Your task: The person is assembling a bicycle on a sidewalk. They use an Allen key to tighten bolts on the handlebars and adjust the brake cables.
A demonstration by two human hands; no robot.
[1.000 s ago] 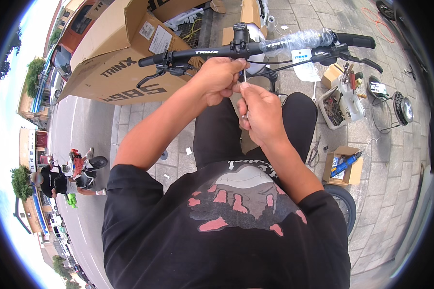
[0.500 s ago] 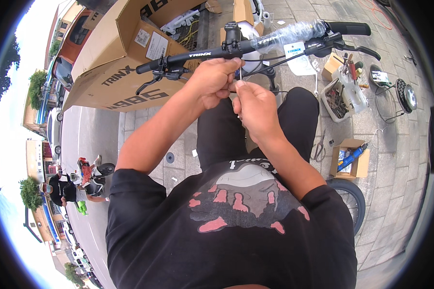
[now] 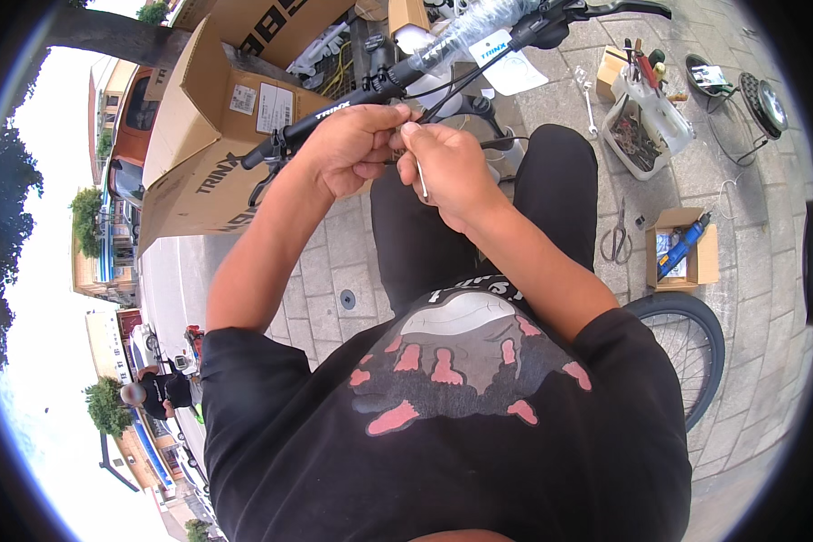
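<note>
A black bicycle handlebar (image 3: 363, 98) slants across the space ahead of me, part of it in clear wrap (image 3: 483, 34). Just beneath it, my left hand (image 3: 350, 149) is closed in a pinch, its fingertips by the black cables (image 3: 450, 94); what it holds is hidden. My right hand (image 3: 450, 170) is closed too, meeting the left at the fingertips. A thin pale rod (image 3: 422, 182) sticks out below its fingers; its kind is unclear. A white tag (image 3: 508, 68) hangs near the brake lever (image 3: 619, 9).
An open cardboard box (image 3: 194, 135) stands at left. On the paving at right are a tool bin (image 3: 637, 149), a wrench (image 3: 586, 101), scissors (image 3: 616, 239), a small box (image 3: 703, 271) with a blue tool (image 3: 685, 244), and a wheel (image 3: 706, 361). A person (image 3: 163, 393) is in the street.
The handlebar appears more slanted, its right end higher in view. Both hands have shifted left, still together. More of the pale rod shows under my right hand.
</note>
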